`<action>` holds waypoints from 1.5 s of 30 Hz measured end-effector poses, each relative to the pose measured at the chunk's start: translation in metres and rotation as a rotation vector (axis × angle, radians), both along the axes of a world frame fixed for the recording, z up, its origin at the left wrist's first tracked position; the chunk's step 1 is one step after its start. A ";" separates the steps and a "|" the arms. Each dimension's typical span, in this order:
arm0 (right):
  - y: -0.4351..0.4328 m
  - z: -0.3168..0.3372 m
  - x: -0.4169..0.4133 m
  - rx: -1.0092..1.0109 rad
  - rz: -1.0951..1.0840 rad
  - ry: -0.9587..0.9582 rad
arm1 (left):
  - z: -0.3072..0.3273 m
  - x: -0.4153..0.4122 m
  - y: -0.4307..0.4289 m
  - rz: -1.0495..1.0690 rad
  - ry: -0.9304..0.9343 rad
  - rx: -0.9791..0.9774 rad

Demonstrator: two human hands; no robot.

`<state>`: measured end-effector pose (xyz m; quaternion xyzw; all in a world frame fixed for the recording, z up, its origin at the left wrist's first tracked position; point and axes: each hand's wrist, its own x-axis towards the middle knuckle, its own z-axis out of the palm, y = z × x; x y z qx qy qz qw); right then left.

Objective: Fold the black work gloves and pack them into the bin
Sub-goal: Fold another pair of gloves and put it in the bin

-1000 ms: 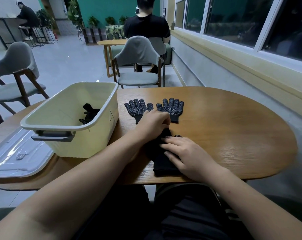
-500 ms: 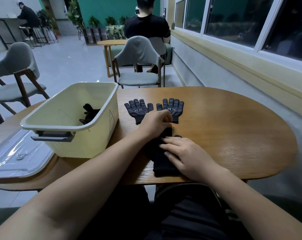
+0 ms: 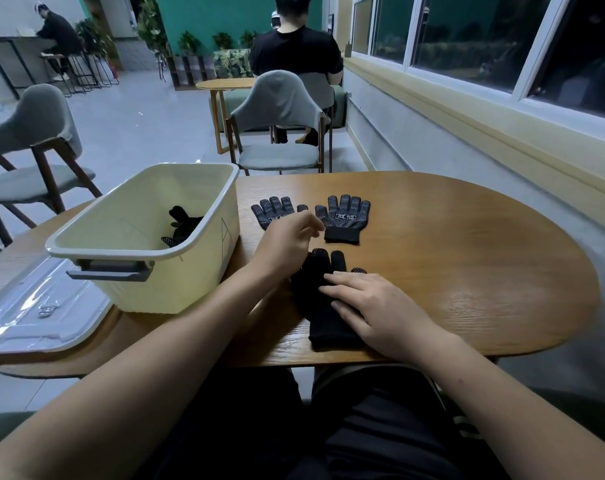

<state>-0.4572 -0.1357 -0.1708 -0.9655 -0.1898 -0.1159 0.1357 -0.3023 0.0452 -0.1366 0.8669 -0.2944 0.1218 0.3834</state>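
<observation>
Right hand (image 3: pixel 375 308) lies flat, fingers straight, pressing the plain black knit glove (image 3: pixel 318 292) down near the near edge of the oval wooden tabletop (image 3: pixel 467 258). Left hand (image 3: pixel 287 242) hovers just beyond that glove's fingertips, fingers loosely curled, gripping nothing. Past it, two dotted black gloves (image 3: pixel 344 216) lie flat, side by side. At the left edge, the pale yellow plastic bin (image 3: pixel 204 265) holds folded black gloves (image 3: pixel 183 225).

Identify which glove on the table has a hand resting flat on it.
The nearest glove, under the right hand; the left dotted glove and right dotted glove lie farther back.
</observation>
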 end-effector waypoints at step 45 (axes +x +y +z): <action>0.006 0.007 -0.019 0.213 0.179 -0.185 | -0.032 -0.119 0.068 -0.156 -0.243 0.141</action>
